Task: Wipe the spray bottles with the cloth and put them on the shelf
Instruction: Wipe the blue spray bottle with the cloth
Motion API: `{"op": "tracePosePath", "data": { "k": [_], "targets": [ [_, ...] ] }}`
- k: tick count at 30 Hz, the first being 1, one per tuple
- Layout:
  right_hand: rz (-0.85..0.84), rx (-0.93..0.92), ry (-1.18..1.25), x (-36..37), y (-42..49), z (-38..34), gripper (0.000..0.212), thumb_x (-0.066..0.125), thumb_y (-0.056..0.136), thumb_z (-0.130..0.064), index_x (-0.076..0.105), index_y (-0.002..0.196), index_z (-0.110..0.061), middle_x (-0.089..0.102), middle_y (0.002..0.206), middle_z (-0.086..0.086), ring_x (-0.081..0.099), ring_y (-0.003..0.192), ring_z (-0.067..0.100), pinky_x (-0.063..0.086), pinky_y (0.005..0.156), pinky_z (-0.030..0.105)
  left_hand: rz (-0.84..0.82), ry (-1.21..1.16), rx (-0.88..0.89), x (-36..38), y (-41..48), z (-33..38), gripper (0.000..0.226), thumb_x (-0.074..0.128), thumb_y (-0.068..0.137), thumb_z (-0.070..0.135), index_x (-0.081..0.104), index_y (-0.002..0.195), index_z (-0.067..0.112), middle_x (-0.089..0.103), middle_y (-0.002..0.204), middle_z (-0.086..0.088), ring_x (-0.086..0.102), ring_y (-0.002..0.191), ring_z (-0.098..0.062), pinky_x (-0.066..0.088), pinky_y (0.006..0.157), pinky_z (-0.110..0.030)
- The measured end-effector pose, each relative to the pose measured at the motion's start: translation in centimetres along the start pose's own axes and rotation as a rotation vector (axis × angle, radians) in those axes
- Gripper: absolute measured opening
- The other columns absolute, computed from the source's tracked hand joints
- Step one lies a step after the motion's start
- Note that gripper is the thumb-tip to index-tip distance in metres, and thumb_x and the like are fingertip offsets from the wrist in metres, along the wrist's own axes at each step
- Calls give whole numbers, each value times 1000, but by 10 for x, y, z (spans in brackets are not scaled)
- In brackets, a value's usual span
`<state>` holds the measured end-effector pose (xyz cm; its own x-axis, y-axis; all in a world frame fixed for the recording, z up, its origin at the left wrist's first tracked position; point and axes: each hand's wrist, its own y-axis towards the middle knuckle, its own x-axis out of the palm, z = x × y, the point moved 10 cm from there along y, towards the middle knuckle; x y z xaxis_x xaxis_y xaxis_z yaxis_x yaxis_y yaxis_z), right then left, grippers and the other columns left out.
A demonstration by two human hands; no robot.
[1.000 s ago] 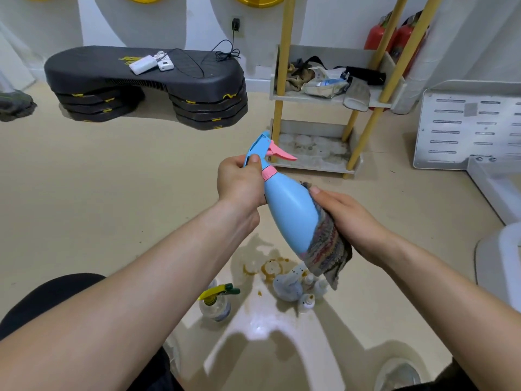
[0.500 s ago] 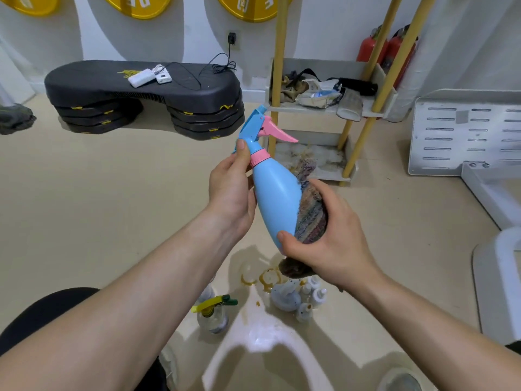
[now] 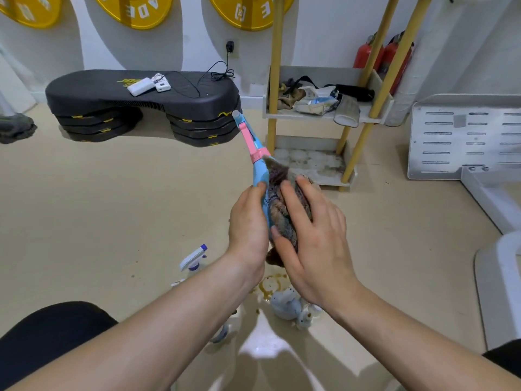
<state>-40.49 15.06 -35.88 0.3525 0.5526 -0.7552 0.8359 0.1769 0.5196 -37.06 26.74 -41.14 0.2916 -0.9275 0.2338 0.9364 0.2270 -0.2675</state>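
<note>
Blue bottle and cloth between fingers

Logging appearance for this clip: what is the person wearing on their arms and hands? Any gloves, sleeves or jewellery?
Nothing. The left hand and right hand are bare, with no gloves, rings or watch in view. Both forearms are uncovered to the frame edge, so no sleeves show. The only clothing visible is a dark garment at lower left.

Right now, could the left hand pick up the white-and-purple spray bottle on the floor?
Probably not yet: the left hand grips the blue bottle. The white bottle stands uncovered beside that forearm, so a freed hand likely could.
</note>
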Motion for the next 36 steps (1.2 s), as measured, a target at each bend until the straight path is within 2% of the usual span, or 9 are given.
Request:
{"op": "tracePosePath", "data": {
  "k": [5,9,12,19,24,27,30,34,36],
  "targets": [
    [-135,120,237,6,12,12,68,24,98,-58,22,159,-28,27,163,4,27,149,19,26,119,47,-42,-5,-12,7,2,-2,53,56,74,50,71,106,11,73,110,-15,69,104,-31,52,96,-51],
    [-126,165,428,1,20,16,66,23,98,-55,22,159,-31,28,159,-11,26,143,-6,26,115,18,-185,-48,-83,22,-1,-13,37,53,80,47,70,94,17,67,91,-11,62,90,-28,46,73,-39],
    [-116,211,531,3,24,23,61,35,99,-46,25,158,-31,33,145,-28,25,125,-31,22,100,-2,-279,-128,-82,33,-1,-16,49,52,92,49,70,119,13,72,119,-10,67,114,-24,51,95,-38],
    [-141,466,1029,35,12,43,50,44,93,-59,50,140,-46,58,142,-18,52,134,4,35,118,44,-267,-126,-113,30,5,-8,60,69,80,60,71,121,16,71,122,-17,66,116,-35,45,109,-52],
    [-217,335,683,29,-8,27,54,28,100,-53,30,152,-38,34,157,-20,28,141,-15,24,119,20,-180,-250,-159,10,23,-3,85,74,67,68,65,129,10,66,117,-20,61,105,-34,44,102,-50],
    [-211,232,450,22,-16,14,61,21,99,-56,9,154,-33,24,157,-17,18,142,-15,13,115,8,-213,-269,-186,8,25,-5,73,72,72,67,66,121,14,64,112,-17,59,103,-32,44,95,-46],
    [-150,191,429,12,-7,12,69,25,99,-54,19,159,-21,31,156,-13,27,142,-4,20,114,12,-230,-249,-168,11,22,-8,70,73,72,65,68,118,12,66,112,-17,63,101,-30,47,97,-45],
    [-134,416,835,19,11,26,44,40,99,-48,39,143,-43,44,145,-28,38,132,-18,28,113,14,-276,-166,-98,19,16,-8,79,78,68,65,69,124,10,67,126,-20,64,109,-35,43,107,-52],
    [-84,583,1039,19,14,36,25,43,107,-35,65,119,-31,71,111,-26,61,105,-12,45,95,14,-293,-150,-126,22,11,-13,84,80,64,67,69,124,11,67,127,-21,65,108,-35,45,106,-51]
  ]
}}
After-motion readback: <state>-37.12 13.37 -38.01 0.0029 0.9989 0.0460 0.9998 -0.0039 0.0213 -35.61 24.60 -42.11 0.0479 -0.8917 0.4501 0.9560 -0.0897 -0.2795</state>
